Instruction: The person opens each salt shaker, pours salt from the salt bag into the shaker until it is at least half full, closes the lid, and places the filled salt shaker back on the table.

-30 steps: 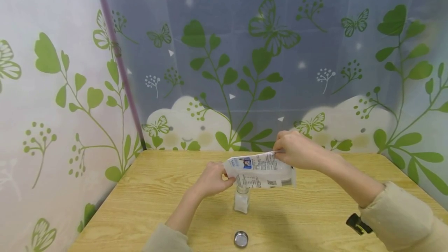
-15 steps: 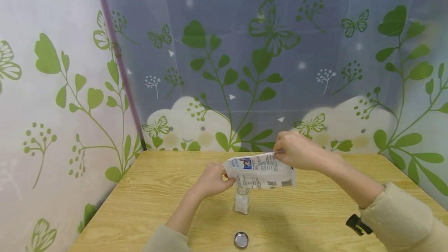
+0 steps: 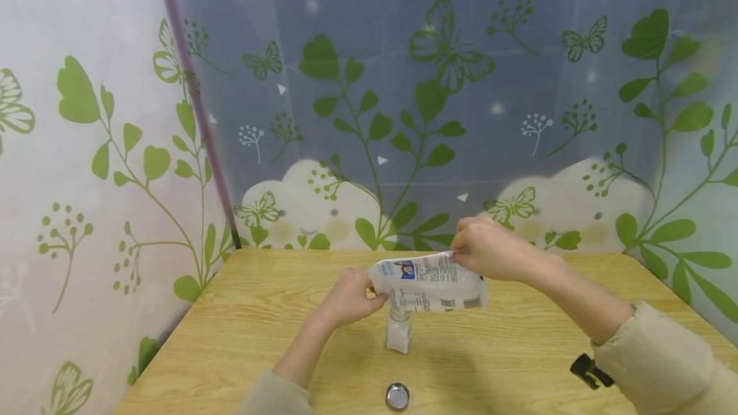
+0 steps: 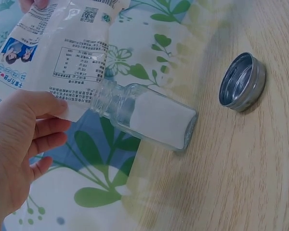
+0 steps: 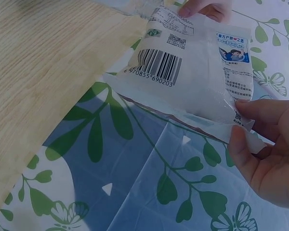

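Up over the tabletop [image 3: 323, 370], holding the white packet [image 3: 429, 284] at both ends! Pinching its left end with the fingers [image 4: 44, 103] of the left hand [image 3: 353, 298], gripping the right end, higher up, with the fingers [image 5: 243, 154] of the right hand [image 3: 487, 248]. Tilted, left end right at the mouth of the jar [image 3: 398, 333]; cannot tell whether touching the rim. And look at that jar: clear glass, upright on the tabletop, mostly filled with something white. Down to the lid [image 3: 397, 396], lying hollow side up on the tabletop, nearer the person, apart from the jar. Over to the right wrist view for the print: barcode [image 5: 158, 68], QR code [image 5: 176, 41], small blue picture [image 5: 234, 54]. Behind, onto the backdrop [image 3: 369, 11], full of green leaves and butterflies. Out right, spot the cream sleeve [image 3: 654, 351].
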The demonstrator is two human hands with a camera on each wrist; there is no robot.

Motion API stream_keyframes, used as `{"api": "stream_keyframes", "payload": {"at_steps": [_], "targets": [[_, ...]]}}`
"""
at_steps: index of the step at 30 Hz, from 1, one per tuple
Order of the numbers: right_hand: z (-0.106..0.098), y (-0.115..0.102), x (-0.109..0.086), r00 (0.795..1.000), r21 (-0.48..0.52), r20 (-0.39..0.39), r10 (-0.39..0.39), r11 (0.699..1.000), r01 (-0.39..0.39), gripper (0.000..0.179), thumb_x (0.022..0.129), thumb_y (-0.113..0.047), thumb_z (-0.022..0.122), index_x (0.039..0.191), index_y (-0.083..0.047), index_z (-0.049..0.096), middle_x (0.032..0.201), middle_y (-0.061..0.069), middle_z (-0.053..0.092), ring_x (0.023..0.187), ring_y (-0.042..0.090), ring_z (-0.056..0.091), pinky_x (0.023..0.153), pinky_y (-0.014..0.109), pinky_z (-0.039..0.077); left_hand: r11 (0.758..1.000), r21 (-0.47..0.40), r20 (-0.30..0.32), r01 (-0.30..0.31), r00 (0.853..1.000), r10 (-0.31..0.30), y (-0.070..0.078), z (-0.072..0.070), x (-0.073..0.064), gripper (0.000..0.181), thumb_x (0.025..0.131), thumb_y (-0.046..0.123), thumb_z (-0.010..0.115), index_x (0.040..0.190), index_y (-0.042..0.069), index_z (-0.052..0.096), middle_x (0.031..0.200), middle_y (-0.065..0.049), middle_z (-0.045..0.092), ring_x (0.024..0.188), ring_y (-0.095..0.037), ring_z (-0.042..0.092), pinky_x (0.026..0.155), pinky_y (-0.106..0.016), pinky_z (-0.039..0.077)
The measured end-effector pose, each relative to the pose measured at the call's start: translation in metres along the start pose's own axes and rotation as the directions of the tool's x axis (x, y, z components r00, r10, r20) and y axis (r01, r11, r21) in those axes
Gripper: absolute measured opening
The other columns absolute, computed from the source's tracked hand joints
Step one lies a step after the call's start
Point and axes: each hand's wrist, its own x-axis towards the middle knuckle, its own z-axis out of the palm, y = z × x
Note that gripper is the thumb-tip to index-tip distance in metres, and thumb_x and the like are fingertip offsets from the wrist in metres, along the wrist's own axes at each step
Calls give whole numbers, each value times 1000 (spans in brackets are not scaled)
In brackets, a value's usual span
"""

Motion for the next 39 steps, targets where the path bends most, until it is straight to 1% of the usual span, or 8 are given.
{"api": "stream_keyframes", "payload": {"at_steps": [13,21,29,35,39], "targets": [[1,1,0,1000,4,6,1,1000,-1,8,80,0,65,83,-4,71,77,-2,53,69,10,51,60,21,47,1000,3,-16,-15,1000,15,-1,1,-1,17,78,11,68,95,11,71,77,3,66,72,-19,59,70,-31,38],[0,1,2,1000,-14,2,-9,1000,9,7,80,-1,65,83,-4,71,77,-2,54,69,10,51,62,23,48,1000,16,-20,-9,1000,10,1,1,-2,20,79,12,68,98,12,71,81,3,68,71,-13,57,70,-29,38],[-1,0,3,1000,-21,11,-7,1000,8,8,80,-1,65,84,-4,72,77,-2,53,70,10,51,63,24,48,1000,-4,-8,-1,1000,1,0,0,-2,22,80,13,68,101,12,70,85,3,69,74,-15,59,72,-31,37],[-1,-1,4,1000,-27,9,-10,1000,10,8,80,-1,65,84,-4,72,77,-2,53,70,10,51,63,24,48,1000,-6,0,5,1000,-5,0,0,-2,21,80,13,67,101,12,70,83,3,68,74,-18,59,72,-32,37],[-2,-2,5,1000,-30,4,-12,999,12,8,80,-1,65,84,-3,72,77,-2,53,70,11,51,65,26,48,1000,-5,0,7,1000,-7,-1,0,-2,20,79,13,68,99,12,70,81,3,67,73,-18,59,71,-32,37]]}}
